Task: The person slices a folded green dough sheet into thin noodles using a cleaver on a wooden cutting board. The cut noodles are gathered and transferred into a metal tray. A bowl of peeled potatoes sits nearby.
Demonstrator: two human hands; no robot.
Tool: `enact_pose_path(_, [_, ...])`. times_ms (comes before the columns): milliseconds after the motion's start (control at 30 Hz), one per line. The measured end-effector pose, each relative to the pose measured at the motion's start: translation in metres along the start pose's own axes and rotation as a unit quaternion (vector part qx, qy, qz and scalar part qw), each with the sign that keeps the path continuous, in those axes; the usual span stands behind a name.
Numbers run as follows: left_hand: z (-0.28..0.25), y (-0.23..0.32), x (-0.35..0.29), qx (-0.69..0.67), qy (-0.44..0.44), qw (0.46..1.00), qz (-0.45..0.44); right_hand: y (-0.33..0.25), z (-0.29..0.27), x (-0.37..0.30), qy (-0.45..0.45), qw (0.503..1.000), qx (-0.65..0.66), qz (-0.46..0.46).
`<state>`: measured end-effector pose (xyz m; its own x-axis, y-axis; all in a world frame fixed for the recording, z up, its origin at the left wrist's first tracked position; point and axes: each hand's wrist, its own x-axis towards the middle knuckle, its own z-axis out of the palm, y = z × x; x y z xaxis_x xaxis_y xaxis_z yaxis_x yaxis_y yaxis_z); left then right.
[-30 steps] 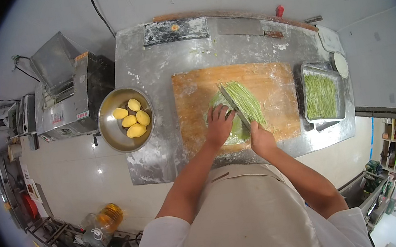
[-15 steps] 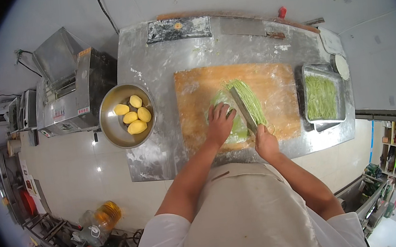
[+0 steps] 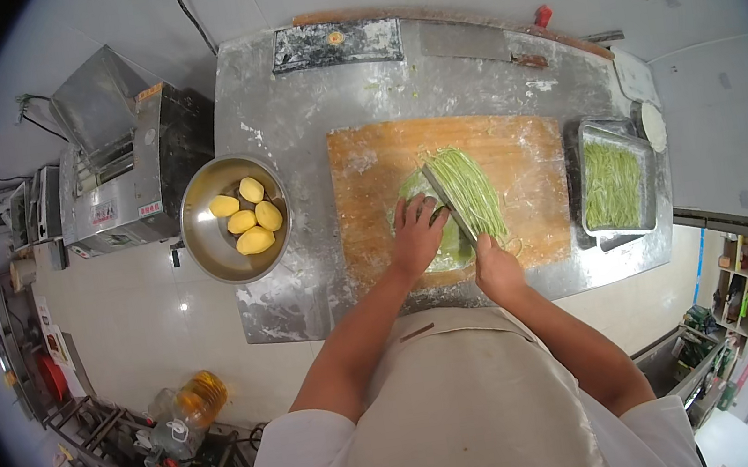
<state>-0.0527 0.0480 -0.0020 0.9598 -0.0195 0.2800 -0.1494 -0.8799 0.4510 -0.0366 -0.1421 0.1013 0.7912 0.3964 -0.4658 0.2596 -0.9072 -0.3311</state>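
A folded sheet of pale green dough [image 3: 443, 258], dusted with flour, lies on the wooden board [image 3: 529, 156]. My left hand [image 3: 418, 235] rests on it with the fingers a little apart, fingertips close to the blade. My right hand [image 3: 498, 271] is closed round the handle of a long knife [image 3: 447, 196], whose blade slants from my right hand up and to the left. The blade stands between the dough sheet and a pile of thin green noodle strips [image 3: 470, 185] on its right. My right fist hides the handle.
Left of the board stands a steel bowl [image 3: 207, 260] with several peeled potatoes [image 3: 242, 221]. A metal tray [image 3: 590, 230] of cut green noodles [image 3: 611, 183] sits on the right. A steel machine [image 3: 119, 196] is at the left; flour marks the metal table [image 3: 285, 132].
The knife and my right hand have shifted slightly left along the dough. The strip pile right of the blade looks wider. My left hand stays almost in place; the whole view has shifted slightly.
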Motion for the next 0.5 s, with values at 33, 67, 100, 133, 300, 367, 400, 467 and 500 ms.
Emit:
enact_pose_path(33, [0.001, 0.001, 0.000, 0.005, 0.003, 1.000, 0.003, -0.002, 0.003, 0.005, 0.002, 1.000, 0.000, 0.002])
enact_pose_path(67, [0.000, 0.000, 0.003, 0.014, 0.009, 1.000, 0.008, -0.001, 0.007, 0.011, 0.010, 1.000, 0.001, -0.004])
enact_pose_path(100, [0.000, 0.000, 0.005, 0.014, 0.011, 1.000, 0.007, -0.001, 0.012, 0.017, 0.019, 1.000, 0.002, -0.010])
enact_pose_path(133, [-0.001, 0.000, 0.006, 0.014, 0.014, 1.000, 0.007, 0.000, 0.016, 0.021, 0.028, 0.999, 0.003, -0.015])
enact_pose_path(300, [0.002, 0.000, 0.002, 0.013, 0.028, 1.000, 0.005, -0.004, -0.004, 0.019, 0.033, 0.999, -0.010, -0.018])
enact_pose_path(367, [0.003, 0.000, 0.002, 0.018, 0.032, 0.999, 0.006, -0.003, -0.017, 0.009, 0.031, 0.999, -0.015, -0.024])
enact_pose_path(400, [0.002, 0.000, 0.002, 0.013, 0.028, 1.000, 0.006, 0.000, -0.020, -0.003, 0.029, 0.999, -0.008, -0.029])
enact_pose_path(467, [0.000, -0.001, 0.002, 0.004, 0.021, 1.000, 0.006, 0.006, -0.015, -0.020, 0.025, 0.999, -0.002, -0.021])
enact_pose_path(500, [0.000, 0.000, 0.002, -0.002, 0.018, 1.000, 0.005, 0.011, -0.004, -0.026, 0.023, 1.000, -0.002, -0.007])
